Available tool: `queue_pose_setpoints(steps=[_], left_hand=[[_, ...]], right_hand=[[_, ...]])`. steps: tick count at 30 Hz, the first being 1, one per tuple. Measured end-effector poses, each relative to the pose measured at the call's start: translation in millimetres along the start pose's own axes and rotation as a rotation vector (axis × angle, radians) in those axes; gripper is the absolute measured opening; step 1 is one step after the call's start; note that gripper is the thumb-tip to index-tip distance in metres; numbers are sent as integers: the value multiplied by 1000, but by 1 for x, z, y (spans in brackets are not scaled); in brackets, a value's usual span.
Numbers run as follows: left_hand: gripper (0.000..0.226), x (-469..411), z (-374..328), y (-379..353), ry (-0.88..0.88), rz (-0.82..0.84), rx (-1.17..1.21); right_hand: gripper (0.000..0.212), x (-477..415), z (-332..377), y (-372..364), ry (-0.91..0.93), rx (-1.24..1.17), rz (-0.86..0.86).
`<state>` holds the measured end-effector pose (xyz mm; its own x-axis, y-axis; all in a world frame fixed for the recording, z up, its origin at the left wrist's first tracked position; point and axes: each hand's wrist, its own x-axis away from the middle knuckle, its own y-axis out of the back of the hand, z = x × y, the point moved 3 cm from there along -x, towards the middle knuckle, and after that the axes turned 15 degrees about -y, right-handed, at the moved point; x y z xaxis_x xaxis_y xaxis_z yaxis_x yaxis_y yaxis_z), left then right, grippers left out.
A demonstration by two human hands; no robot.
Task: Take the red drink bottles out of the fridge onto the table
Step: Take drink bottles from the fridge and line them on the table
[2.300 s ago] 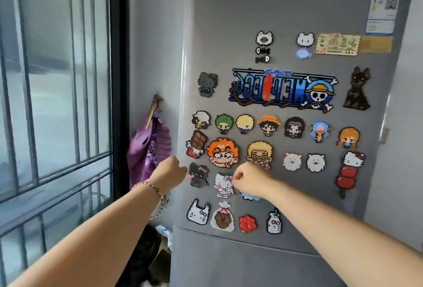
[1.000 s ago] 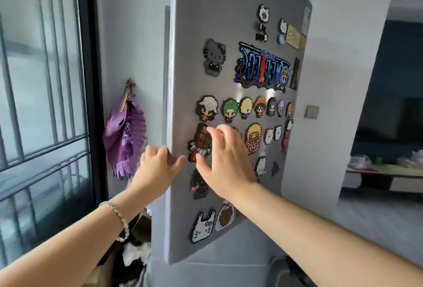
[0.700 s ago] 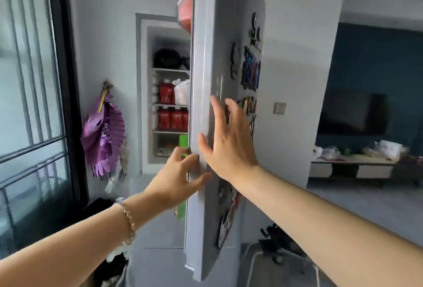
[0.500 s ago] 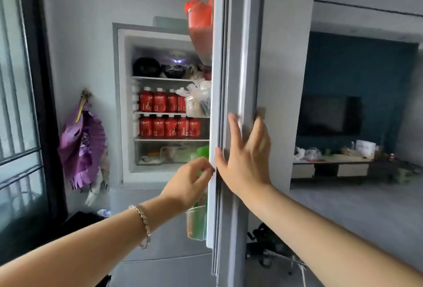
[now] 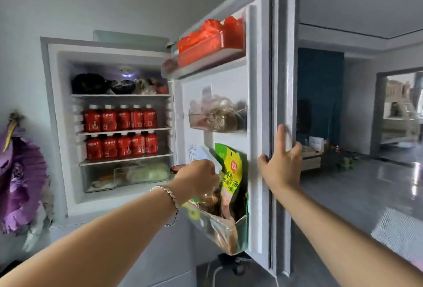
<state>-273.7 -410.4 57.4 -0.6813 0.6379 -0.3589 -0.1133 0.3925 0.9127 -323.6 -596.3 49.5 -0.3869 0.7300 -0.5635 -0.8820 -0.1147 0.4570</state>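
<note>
The fridge (image 5: 52,126) stands open. Several red drink bottles (image 5: 120,118) with white caps line its middle shelf. A second row of red bottles (image 5: 122,147) stands on the shelf below. The open fridge door (image 5: 263,103) is swung out to the right, its inner side facing me. My right hand (image 5: 281,165) rests on the door's outer edge, fingers straight, thumb on the inner rim. My left hand (image 5: 199,180) hovers in front of the lower door bin with fingers curled, holding nothing, well short of the bottles.
Door bins hold a red bag (image 5: 206,37), clear bags of food (image 5: 217,115) and a green-yellow packet (image 5: 231,172). Dark bowls (image 5: 89,84) sit on the top shelf, above a crisper drawer (image 5: 128,174). A purple fan (image 5: 20,179) hangs at left. A low table (image 5: 313,151) stands beyond.
The door has swung wide open to the right, showing its inner bins. My left hand has let go of the door edge. My right hand stayed on the edge.
</note>
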Motion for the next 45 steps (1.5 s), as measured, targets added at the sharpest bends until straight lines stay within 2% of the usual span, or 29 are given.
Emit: queue_pose_setpoints(steps=[6, 8, 9, 11, 13, 15, 17, 18, 22, 26, 30, 35, 40, 43, 45], left_hand=[[23, -24, 18, -1, 3, 22, -80], [20, -29, 31, -2, 17, 29, -90], [19, -31, 38, -3, 26, 28, -94], [19, -32, 51, -3, 55, 15, -74], [19, -32, 67, -3, 89, 5, -47], [18, -31, 87, 0, 112, 3, -66], [19, -30, 109, 5, 141, 7, -112], [21, -30, 125, 9, 157, 13, -141], [25, -27, 192, 28, 224, 84, -248], [19, -27, 273, 56, 300, 56, -253], [23, -48, 362, 85, 304, -24, -237], [18, -87, 440, 102, 264, -101, -283], [15, -134, 503, 105, 221, -275, -274], [29, -161, 535, 107, 185, -384, -395], [36, -182, 554, 116, 225, -476, -419]], right_hand=[[85, -39, -24, 5, -108, 58, 158], [80, -34, -23, 8, -94, 39, 132], [75, -28, -19, 9, -42, 14, 77], [59, -9, 0, 8, 194, -104, -55], [41, 12, 33, 1, 465, -202, -47], [28, 31, 74, -15, 602, -189, 175], [22, 46, 107, -36, 597, -105, 450], [21, 51, 125, -51, 589, -64, 531], [19, 60, 180, -115, 519, 86, 771], [25, 63, 223, -190, 507, 266, 947], [24, 57, 278, -267, 504, 243, 940], [21, 32, 337, -344, 480, 180, 870], [18, 7, 371, -416, 431, 89, 790], [23, -9, 380, -454, 431, 67, 774], [27, -23, 389, -487, 458, 67, 755]])
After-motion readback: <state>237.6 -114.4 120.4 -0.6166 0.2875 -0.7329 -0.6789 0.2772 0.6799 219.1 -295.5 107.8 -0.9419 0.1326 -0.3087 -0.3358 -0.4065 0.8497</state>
